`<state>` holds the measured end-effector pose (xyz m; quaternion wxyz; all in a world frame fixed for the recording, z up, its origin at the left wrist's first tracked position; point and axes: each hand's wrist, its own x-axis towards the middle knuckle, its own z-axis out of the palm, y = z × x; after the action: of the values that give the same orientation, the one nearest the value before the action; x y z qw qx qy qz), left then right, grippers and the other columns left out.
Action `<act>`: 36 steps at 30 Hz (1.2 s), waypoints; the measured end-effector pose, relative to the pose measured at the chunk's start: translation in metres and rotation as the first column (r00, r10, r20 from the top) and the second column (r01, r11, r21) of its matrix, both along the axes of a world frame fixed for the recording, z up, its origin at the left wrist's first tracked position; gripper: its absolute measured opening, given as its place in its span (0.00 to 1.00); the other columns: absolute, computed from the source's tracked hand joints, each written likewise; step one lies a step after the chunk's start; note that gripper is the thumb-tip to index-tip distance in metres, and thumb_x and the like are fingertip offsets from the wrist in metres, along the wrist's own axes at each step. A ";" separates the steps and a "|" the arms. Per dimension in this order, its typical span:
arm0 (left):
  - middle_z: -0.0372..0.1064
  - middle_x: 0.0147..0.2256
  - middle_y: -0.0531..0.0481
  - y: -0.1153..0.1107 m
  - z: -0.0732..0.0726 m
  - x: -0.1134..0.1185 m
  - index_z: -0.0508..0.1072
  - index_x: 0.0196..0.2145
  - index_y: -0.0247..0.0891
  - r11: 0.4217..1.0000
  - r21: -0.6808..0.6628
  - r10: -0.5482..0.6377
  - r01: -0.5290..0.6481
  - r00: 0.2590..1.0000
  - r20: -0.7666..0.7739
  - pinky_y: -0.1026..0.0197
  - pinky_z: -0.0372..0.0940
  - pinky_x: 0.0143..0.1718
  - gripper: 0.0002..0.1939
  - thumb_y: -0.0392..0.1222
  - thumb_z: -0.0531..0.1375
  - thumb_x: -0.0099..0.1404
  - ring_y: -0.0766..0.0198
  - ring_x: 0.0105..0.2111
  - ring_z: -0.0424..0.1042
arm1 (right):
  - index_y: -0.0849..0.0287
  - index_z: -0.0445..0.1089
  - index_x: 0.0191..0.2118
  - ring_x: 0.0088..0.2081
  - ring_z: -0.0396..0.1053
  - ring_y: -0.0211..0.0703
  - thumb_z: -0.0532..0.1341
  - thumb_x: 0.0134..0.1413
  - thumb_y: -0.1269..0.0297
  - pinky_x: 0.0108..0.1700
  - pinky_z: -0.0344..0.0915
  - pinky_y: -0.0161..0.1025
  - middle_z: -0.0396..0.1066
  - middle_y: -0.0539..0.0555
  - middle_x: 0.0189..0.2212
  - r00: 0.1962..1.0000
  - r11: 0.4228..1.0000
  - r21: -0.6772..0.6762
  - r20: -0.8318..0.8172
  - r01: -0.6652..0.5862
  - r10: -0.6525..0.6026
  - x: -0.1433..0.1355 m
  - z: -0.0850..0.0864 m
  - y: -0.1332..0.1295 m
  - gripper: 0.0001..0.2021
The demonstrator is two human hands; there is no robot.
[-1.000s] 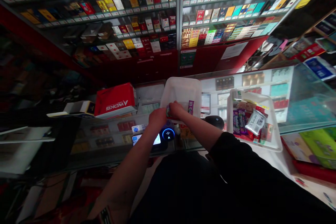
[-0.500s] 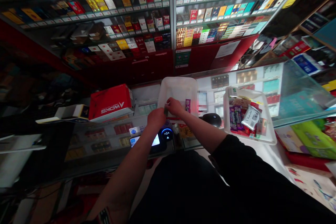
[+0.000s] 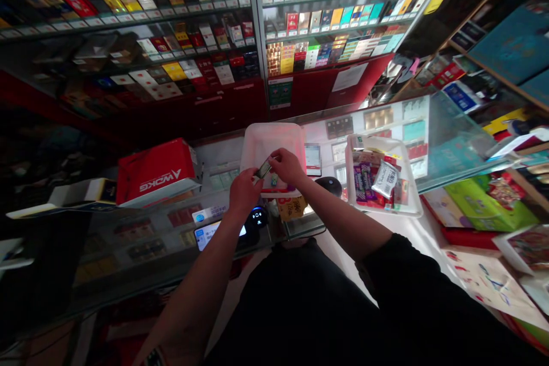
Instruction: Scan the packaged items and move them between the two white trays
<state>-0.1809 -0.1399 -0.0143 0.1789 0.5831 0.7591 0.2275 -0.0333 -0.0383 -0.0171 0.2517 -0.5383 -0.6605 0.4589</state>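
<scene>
Both my hands meet above a white plastic tub (image 3: pixel 251 140) on the glass counter. My left hand (image 3: pixel 245 190) pinches one end of a small grey-green packet (image 3: pixel 263 168), whose exact kind I cannot make out. The fingers of my right hand (image 3: pixel 286 167) close on its other end. Beneath them, something small and green (image 3: pixel 274 180) lies in the tub, and a bit of purple shows beside my right wrist. A payment terminal (image 3: pixel 258 216) with a lit ring stands below my left hand, partly covered by my forearm.
To the right, a second white tub (image 3: pixel 415 206) contains several snack packets. Between the tubs lie a phone (image 3: pixel 313 154) and a black rounded device (image 3: pixel 329 185). A red box (image 3: pixel 156 174) stands at left. Shelves of small boxes rise behind the counter (image 3: pixel 274 113).
My hands have lifted slightly and turned, so the packet between them now shows its flat face. The view has swung right, shifting the counter leftward. The purple packet is now mostly hidden.
</scene>
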 end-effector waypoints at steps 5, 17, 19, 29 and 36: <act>0.82 0.46 0.44 -0.004 0.006 0.023 0.80 0.53 0.38 0.983 0.133 0.081 -0.129 0.945 0.316 0.55 0.71 0.52 0.19 0.43 0.66 0.64 0.56 0.44 0.80 | 0.57 0.71 0.45 0.35 0.81 0.39 0.63 0.64 0.67 0.42 0.75 0.36 0.80 0.49 0.35 0.995 1.000 -0.005 -0.102 0.011 -0.012 0.040 0.013 -0.005 0.05; 0.81 0.34 0.50 0.004 0.020 0.113 0.83 0.52 0.36 0.958 0.048 0.118 -0.283 0.543 0.831 0.65 0.71 0.32 0.30 0.56 0.73 0.56 0.67 0.27 0.75 | 0.56 0.75 0.45 0.36 0.79 0.41 0.68 0.51 0.68 0.43 0.77 0.41 0.81 0.50 0.37 0.909 0.998 -0.054 -0.418 -0.015 -0.009 0.140 0.035 -0.006 0.14; 0.81 0.33 0.50 0.004 0.022 0.123 0.82 0.53 0.36 0.959 0.056 0.118 -0.279 0.567 0.815 0.64 0.72 0.33 0.29 0.55 0.72 0.58 0.66 0.28 0.76 | 0.56 0.77 0.45 0.35 0.78 0.41 0.68 0.50 0.67 0.42 0.77 0.41 0.82 0.50 0.36 0.904 0.998 -0.055 -0.428 -0.007 -0.017 0.152 0.035 -0.006 0.14; 0.81 0.34 0.46 0.028 0.027 0.143 0.83 0.50 0.34 0.990 0.024 0.052 -0.142 0.509 0.859 0.62 0.73 0.33 0.31 0.63 0.70 0.60 0.63 0.31 0.79 | 0.59 0.81 0.44 0.33 0.79 0.41 0.69 0.54 0.57 0.38 0.77 0.38 0.82 0.52 0.32 0.863 0.971 -0.084 -0.444 0.226 -0.239 0.179 0.041 -0.004 0.15; 0.81 0.33 0.46 0.051 0.011 0.146 0.80 0.42 0.32 0.989 0.013 0.044 -0.150 0.370 0.928 0.61 0.74 0.37 0.28 0.57 0.76 0.52 0.62 0.32 0.81 | 0.61 0.80 0.35 0.31 0.78 0.42 0.72 0.50 0.56 0.37 0.76 0.38 0.82 0.56 0.31 0.827 0.919 -0.053 -0.419 0.391 -0.376 0.180 0.033 -0.011 0.13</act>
<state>-0.0351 -0.0885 -0.0029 0.5306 0.3185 0.5507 0.5601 0.1470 -0.0491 0.0160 0.4844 -0.5436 -0.4769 0.4924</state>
